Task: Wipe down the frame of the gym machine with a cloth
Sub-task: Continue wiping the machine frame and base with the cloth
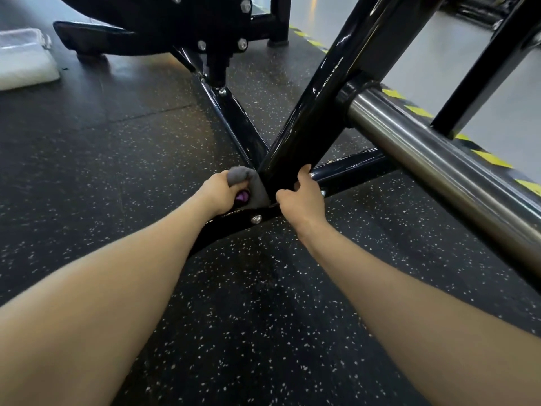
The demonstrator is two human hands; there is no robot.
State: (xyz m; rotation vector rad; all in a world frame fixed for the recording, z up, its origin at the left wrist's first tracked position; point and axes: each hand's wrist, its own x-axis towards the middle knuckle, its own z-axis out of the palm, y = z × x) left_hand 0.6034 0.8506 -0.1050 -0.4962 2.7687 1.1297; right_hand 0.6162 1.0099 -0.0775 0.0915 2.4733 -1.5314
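Observation:
The gym machine's glossy black frame [310, 112] meets the floor where a slanted post joins low base tubes. My left hand [221, 190] grips a bunched grey cloth [243, 175] with a purple patch and holds it against the left side of that joint. My right hand [304, 197] curls its fingers round the bottom of the slanted post, just right of the cloth. A bolt [256, 219] shows on the base plate below both hands.
A thick steel bar [433, 159] sticks out from the post toward the lower right. Black speckled rubber floor [117, 148] lies all around. A white folded bundle [25, 63] sits at the far left. Yellow-black hazard tape [491, 159] borders a grey floor at the right.

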